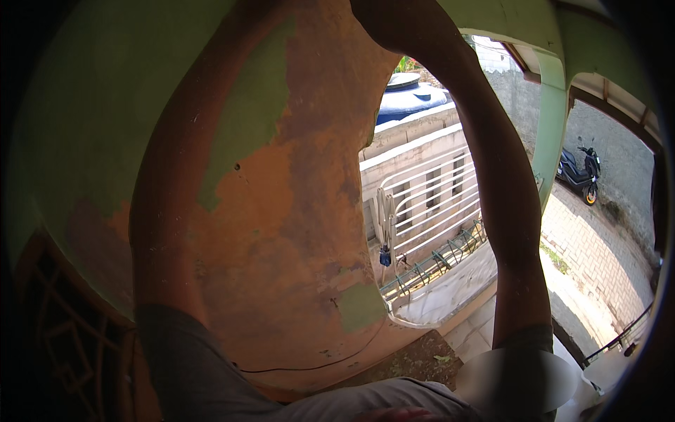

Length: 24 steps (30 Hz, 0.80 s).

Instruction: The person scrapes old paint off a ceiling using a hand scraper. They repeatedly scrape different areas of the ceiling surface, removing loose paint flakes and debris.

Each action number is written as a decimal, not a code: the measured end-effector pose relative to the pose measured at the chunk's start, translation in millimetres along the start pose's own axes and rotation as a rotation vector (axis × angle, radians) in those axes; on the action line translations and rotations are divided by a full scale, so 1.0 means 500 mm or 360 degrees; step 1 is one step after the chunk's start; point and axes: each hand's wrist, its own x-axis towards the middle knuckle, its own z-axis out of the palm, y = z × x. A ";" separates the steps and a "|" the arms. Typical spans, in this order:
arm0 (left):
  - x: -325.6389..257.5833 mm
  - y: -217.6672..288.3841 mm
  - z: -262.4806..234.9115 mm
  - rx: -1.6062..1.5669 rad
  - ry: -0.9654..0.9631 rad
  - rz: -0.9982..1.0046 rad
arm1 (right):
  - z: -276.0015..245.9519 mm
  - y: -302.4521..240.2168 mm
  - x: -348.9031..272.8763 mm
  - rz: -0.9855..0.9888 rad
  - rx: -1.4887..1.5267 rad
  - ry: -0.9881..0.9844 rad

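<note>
Both my arms are raised in front of a wall (281,232) whose green paint has come off in wide patches, showing orange and brown beneath. At the top edge, only the base of my left hand (261,8) shows, close to the wall. My right hand (397,21) bends inward at the top, near the wall's upper part. The picture's edge cuts off the fingers of both hands, so whether they hold anything is hidden. A small dark hole (237,167) marks the wall between my arms.
Right of the wall stand a white metal rack (436,204) and a low pale fence wall (415,151), with a blue water tank (411,98) behind. A scooter (582,172) is parked on the paved lane. A thin cable (309,368) runs along the wall's foot. Dark window bars (67,344) are at lower left.
</note>
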 end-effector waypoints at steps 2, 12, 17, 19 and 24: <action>-0.019 -0.002 0.019 0.0010 0.0001 -0.0012 | 0.024 0.028 -0.017 0.0000 0.0037 -0.0015; 0.042 -0.054 0.004 0.0199 0.0027 0.0093 | 0.061 0.061 0.101 -0.0234 0.0098 0.0271; 0.160 -0.134 0.000 0.1120 0.0301 0.0177 | 0.055 0.086 0.224 -0.0205 0.0013 0.0510; 0.179 -0.148 -0.011 0.1210 0.0539 0.0247 | 0.032 0.099 0.234 -0.0152 0.0168 0.0794; 0.066 0.034 -0.138 -0.0122 0.0068 -0.0477 | 0.012 0.161 -0.030 -0.0020 0.0710 0.0872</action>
